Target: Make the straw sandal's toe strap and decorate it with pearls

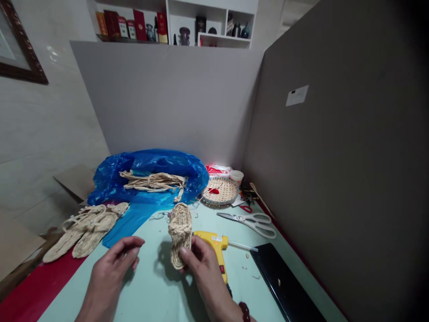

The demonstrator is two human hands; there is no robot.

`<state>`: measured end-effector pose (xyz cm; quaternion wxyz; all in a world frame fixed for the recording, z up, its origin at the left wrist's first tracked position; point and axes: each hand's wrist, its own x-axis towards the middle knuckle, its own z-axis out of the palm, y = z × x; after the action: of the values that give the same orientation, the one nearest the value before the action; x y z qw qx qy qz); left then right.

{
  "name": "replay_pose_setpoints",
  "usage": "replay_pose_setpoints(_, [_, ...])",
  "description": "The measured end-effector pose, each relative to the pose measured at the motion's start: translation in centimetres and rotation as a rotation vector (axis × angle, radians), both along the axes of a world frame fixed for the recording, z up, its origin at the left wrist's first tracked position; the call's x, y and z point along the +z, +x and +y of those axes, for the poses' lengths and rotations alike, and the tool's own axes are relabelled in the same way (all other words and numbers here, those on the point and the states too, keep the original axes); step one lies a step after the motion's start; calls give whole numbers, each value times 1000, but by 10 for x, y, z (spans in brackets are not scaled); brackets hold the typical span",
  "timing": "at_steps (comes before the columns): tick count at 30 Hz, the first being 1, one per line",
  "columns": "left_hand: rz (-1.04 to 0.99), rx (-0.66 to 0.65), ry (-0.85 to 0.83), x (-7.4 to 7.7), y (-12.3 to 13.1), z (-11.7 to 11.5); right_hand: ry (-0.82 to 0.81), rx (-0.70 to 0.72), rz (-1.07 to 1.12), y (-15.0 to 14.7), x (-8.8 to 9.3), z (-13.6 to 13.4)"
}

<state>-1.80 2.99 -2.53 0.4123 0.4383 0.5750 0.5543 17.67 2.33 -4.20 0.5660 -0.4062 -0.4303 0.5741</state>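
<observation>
Upon the desk (pixel 150 295), covered in pale green, from largest to smallest:

Blue plastic bag (pixel 157 158), crumpled, at the far side.
Pair of large woven sandals (pixel 95 235), side by side, left edge.
Flat black object (pixel 284 281), near right.
Straw bundle (pixel 152 182), tied, lying on the bag.
Round woven basket (pixel 228 188), right of the bag, a red item inside.
Yellow glue gun (pixel 218 245), clear stick at its rear, partly behind the right hand.
Scissors (pixel 251 220), pale-handled, blades slightly parted.
Left hand (pixel 112 266): fingers loosely curled, holding nothing visible.
Right hand (pixel 206 268): thumb in front, fingers behind, pinching the small slipper's lower end.
Small woven slipper (pixel 180 219), strapped, held upright above the desk, between the left hand and the glue gun.
</observation>
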Motion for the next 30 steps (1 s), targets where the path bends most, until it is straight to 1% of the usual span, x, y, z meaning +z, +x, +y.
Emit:
replay_pose_setpoints(2, [7, -3, -17, -1, -7, 1, 8, 29, 1, 0, 0, -1])
replay_pose_setpoints(4, [11, -46, -28, -3, -8, -1, 12, 57, 3, 1, 1, -2])
replay_pose_setpoints(9, [5, -208, -42, -11, 3, -6, 1, 136, 17, 3, 7, -4])
replay_pose_setpoints(13, [-44, -288, -51, -23, 7, -10, -28, 175, 40, 2, 8, -6])
replay_pose_setpoints(15, [-87, -317, -73, -27, 9, -12, -42, 191, 38, 0, 7, -7])
replay_pose_setpoints(17, [-132, -330, -104, -26, 12, -15, -49, 204, 22, -1, 6, -9])
replay_pose_setpoints(19, [-159, -348, -128, -21, 16, -18, -50, 220, -8, -2, 5, -11])
replay_pose_setpoints(22, [-152, -392, -145, -13, 24, -22, -42, 250, -78, -3, 6, -15])
replay_pose_setpoints(24, [-146, -397, -155, -11, 27, -23, -31, 271, -147, -3, 6, -18])
replay_pose_setpoints(27, [-153, -374, -169, -14, 27, -23, -4, 238, -284, 0, 8, -21])
replay_pose_setpoints(30, [-163, -365, -193, -19, 22, -20, 31, 97, -408, 5, 10, -22])
